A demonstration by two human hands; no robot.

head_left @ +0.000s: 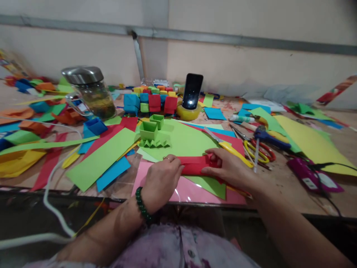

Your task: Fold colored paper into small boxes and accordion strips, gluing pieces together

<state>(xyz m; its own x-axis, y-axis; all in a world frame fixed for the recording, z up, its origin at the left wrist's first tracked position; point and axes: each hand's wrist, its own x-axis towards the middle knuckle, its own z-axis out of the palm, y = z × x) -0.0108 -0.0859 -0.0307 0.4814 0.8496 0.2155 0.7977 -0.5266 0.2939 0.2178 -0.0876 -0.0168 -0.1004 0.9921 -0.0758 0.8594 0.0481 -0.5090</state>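
A folded strip of red paper (193,165) lies across the front middle of the table, over green and pink sheets. My left hand (164,180) is closed on its left end, fingers bent against the paper. At the right end, my right hand (227,165) has thumb and fingers curled around the strip, gripping it. Just behind stand two small green paper boxes (148,130) and a zigzag-folded green strip (154,143) on a large green sheet (186,139). A yellow-handled cutter or scissors (232,152) lies beyond my right hand.
A glass jar (97,98) with a metal lid stands at the left. A phone (192,91) leans upright on a yellow tape roll (189,111). Colored paper blocks (154,102) line the back. At right are a glue gun (272,137), scissors (259,150) and a purple corded box (314,175).
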